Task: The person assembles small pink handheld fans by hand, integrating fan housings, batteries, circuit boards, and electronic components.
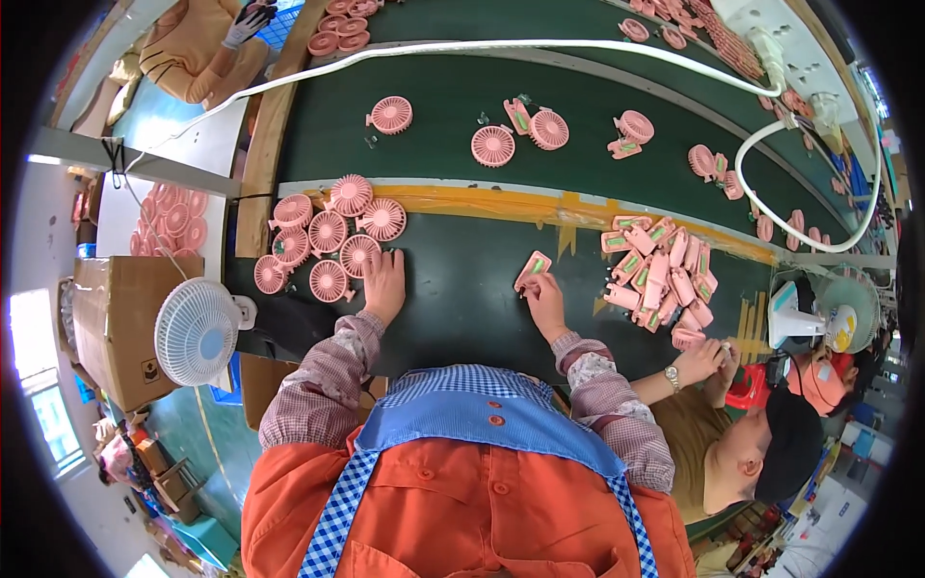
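My right hand (545,303) is closed on a pink fan handle (534,269) with a green circuit board showing in it, just above the dark work surface. My left hand (384,287) rests at the right side of a group of round pink fan heads (328,232). Its fingers point away from me, beside the nearest fan head (359,254), and no object shows in them. To the right of my right hand lies a heap of pink fan handles (658,273), several with green boards showing.
Beyond a yellow-taped edge (501,200), a green conveyor belt (434,159) carries pink fan parts. A white desk fan (198,330) stands at left, another (807,313) at right. A white cable (482,45) hangs across. A co-worker's hands (708,364) are close at right.
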Motion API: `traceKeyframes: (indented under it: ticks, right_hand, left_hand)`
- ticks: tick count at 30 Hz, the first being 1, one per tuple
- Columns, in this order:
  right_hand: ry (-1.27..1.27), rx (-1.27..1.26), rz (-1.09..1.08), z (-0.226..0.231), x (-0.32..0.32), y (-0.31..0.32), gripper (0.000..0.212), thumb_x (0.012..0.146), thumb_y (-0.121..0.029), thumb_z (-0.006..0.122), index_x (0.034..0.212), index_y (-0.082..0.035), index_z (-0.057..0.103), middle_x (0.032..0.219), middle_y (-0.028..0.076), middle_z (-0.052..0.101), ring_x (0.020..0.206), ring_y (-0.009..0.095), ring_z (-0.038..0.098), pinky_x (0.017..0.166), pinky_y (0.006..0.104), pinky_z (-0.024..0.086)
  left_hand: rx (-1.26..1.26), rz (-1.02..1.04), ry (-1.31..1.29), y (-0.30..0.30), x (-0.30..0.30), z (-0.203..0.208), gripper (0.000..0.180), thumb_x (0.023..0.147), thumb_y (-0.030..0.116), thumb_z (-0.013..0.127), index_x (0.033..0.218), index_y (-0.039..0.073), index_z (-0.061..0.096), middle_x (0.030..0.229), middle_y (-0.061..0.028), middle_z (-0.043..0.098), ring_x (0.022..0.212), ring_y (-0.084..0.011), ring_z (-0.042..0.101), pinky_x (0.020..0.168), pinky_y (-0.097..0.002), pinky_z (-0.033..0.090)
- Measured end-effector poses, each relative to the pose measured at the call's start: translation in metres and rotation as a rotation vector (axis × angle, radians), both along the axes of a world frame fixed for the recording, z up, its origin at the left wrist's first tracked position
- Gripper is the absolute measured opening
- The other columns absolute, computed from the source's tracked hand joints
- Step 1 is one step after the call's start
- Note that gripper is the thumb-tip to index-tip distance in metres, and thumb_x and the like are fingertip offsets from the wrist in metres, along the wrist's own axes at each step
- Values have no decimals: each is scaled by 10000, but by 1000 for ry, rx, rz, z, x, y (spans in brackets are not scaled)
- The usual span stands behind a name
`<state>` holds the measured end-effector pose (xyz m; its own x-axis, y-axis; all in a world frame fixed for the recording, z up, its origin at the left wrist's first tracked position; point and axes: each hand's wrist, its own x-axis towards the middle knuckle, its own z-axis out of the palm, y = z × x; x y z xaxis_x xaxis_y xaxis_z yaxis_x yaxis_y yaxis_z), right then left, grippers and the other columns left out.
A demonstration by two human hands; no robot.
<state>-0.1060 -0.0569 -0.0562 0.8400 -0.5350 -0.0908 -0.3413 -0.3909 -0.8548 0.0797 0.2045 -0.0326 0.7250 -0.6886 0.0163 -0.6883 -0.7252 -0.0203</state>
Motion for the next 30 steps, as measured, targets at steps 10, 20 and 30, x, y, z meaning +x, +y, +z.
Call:
traceKeyframes:
  ticks: [10,20,30]
  right_hand:
    - [39,-785,589,12,-2,-13,195,752,-120,530,939,-134,583,960,42,524,915,208,524,726,343,400]
    - [23,-870,527,-14,0,-14,138,771,-114,519,901,-100,563,899,48,533,871,205,523,712,346,391]
    - [-7,-551,268,3,-4,-24,190,716,-43,584,895,-102,557,924,56,509,884,261,522,710,382,424]
  left_hand:
    - [62,-16,25,-3,-3,-11,245,763,68,499,1006,43,491,827,-99,544,1002,-298,446,951,-507,270]
    - [-44,25,70,-3,-15,-12,325,700,34,550,1022,49,512,911,-96,571,1029,-282,421,996,-505,201]
    - [-338,63,178,-15,-36,11,274,678,42,607,943,85,553,927,-77,592,1034,-294,441,946,-494,243]
